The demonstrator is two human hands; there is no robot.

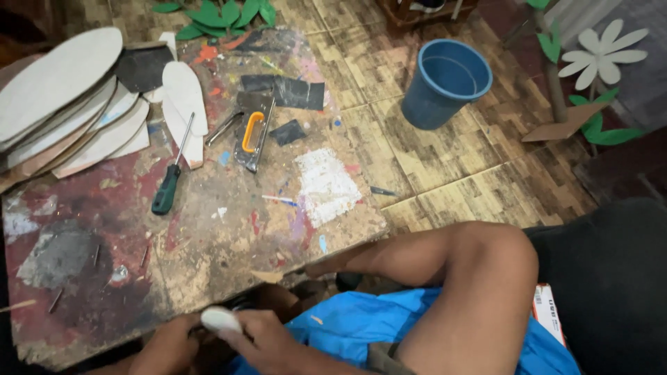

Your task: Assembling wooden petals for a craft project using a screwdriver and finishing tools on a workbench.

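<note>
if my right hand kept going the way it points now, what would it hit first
The right hand points left, toward the left hand, with the small white piece at its fingertips. It would likely meet the left hand first, though depth is unclear.

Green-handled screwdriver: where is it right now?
Head view, left half: the green-handled screwdriver lies on the paint-stained wooden board, tip toward the white sole-shaped cutouts, left of the orange-handled metal staple gun.
</note>
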